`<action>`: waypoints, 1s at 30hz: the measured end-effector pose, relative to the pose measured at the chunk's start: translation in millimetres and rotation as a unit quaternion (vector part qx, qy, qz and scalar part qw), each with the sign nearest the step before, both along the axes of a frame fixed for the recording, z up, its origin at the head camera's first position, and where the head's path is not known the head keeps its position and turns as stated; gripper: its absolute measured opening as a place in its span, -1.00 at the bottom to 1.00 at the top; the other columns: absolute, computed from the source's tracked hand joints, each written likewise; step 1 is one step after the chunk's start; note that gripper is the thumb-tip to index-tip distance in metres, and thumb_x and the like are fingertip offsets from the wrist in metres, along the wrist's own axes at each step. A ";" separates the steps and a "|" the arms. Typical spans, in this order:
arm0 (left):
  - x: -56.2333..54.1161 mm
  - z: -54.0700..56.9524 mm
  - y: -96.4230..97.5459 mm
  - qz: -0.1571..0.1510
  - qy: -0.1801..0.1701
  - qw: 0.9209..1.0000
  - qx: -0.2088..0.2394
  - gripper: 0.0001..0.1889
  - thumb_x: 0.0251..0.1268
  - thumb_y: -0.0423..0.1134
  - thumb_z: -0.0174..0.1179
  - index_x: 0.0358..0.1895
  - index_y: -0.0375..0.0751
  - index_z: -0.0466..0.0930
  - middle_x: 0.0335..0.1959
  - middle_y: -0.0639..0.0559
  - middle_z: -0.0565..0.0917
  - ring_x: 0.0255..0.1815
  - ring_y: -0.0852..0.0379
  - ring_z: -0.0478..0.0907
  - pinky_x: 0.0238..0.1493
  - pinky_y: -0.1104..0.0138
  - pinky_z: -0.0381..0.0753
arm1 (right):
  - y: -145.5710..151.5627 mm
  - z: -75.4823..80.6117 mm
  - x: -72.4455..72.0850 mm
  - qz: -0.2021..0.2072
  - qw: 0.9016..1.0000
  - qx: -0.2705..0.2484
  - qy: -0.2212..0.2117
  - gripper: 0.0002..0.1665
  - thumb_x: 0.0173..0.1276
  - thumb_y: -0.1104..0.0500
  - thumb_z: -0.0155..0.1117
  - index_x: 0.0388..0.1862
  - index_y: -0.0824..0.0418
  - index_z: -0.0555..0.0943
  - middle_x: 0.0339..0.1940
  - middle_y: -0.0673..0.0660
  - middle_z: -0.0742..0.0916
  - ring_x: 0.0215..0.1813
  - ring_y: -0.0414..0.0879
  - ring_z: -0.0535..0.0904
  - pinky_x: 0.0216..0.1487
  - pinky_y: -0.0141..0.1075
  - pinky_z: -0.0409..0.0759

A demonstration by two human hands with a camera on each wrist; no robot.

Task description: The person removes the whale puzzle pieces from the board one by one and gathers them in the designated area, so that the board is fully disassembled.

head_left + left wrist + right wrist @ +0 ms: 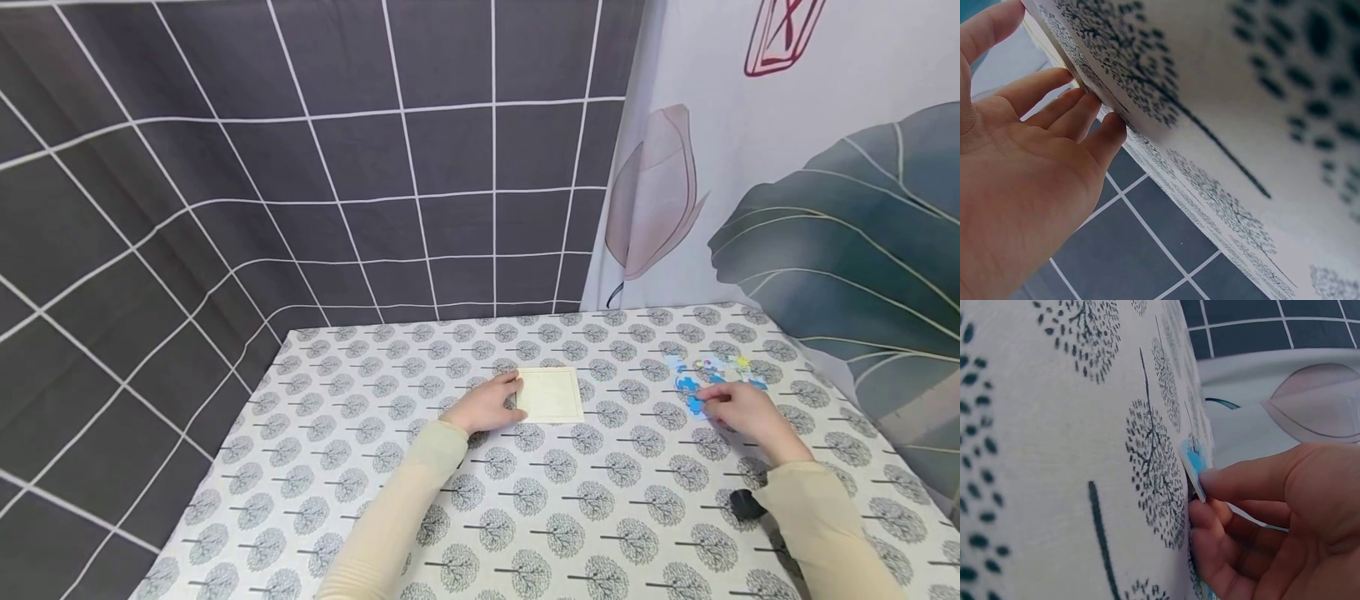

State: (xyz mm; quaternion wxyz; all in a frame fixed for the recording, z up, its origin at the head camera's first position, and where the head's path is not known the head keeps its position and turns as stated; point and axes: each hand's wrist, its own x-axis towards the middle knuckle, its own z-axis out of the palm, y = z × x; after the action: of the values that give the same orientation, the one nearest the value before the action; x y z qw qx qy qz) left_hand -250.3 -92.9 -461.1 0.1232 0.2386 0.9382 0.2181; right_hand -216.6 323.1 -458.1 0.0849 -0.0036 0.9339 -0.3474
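A pale cream puzzle board (550, 395) with a thin raised border lies flat on the table. At its left edge rests my left hand (487, 404), thumb and fingers spread apart; in the left wrist view the fingertips (1060, 76) touch the board's edge. Farther right, my right hand (746, 414) is over a loose group of puzzle pieces (686, 383), blue with some yellow and white. Between thumb and fingers it pinches one blue-and-white puzzle piece (1194, 461), tilted up off the cloth. Some of the group is hidden behind this hand.
A white tablecloth (495, 500) printed with grey trees covers the table. Near the right sleeve lies a small black object (746, 504), its kind unclear. Dark gridded curtains (450, 150) stand behind and left, a leaf-patterned curtain (847, 242) on the right.
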 end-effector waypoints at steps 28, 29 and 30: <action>3.1 -2.1 -5.4 -0.008 0.058 0.997 -0.040 -0.33 0.42 -0.01 0.20 0.52 -0.14 0.30 0.59 -0.06 0.20 0.53 -0.10 0.24 0.51 0.01 0.23 | -4.7 -10.6 -4.7 -0.034 0.999 -0.010 0.031 -0.57 0.57 0.16 0.01 0.17 0.48 0.53 -0.18 0.31 0.70 -0.24 0.06 0.63 -0.34 -0.20 0.61; 2.1 -1.0 -7.3 -0.011 0.072 0.997 -0.037 -0.34 0.44 -0.02 0.19 0.52 -0.15 0.30 0.58 -0.08 0.21 0.52 -0.11 0.25 0.50 0.00 0.24 | -5.5 -10.2 -3.2 -0.038 0.998 -0.006 0.048 -0.56 0.59 0.13 0.01 0.17 0.47 0.53 -0.15 0.35 0.69 -0.22 0.12 0.63 -0.33 -0.16 0.60; 0.8 1.4 -9.8 -0.012 0.083 0.996 -0.027 -0.36 0.46 -0.03 0.17 0.52 -0.16 0.30 0.57 -0.09 0.23 0.52 -0.11 0.25 0.50 0.00 0.24 | -6.7 -9.1 -1.7 -0.045 0.997 -0.004 0.068 -0.55 0.59 0.10 0.00 0.17 0.46 0.54 -0.13 0.38 0.68 -0.20 0.16 0.62 -0.35 -0.14 0.59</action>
State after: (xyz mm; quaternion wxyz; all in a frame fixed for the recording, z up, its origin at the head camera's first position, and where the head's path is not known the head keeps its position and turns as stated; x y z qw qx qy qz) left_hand -249.5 -102.7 -459.7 0.0538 0.2635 0.9480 0.1703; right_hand -218.3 316.4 -467.2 0.0059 0.0144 0.9353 -0.3535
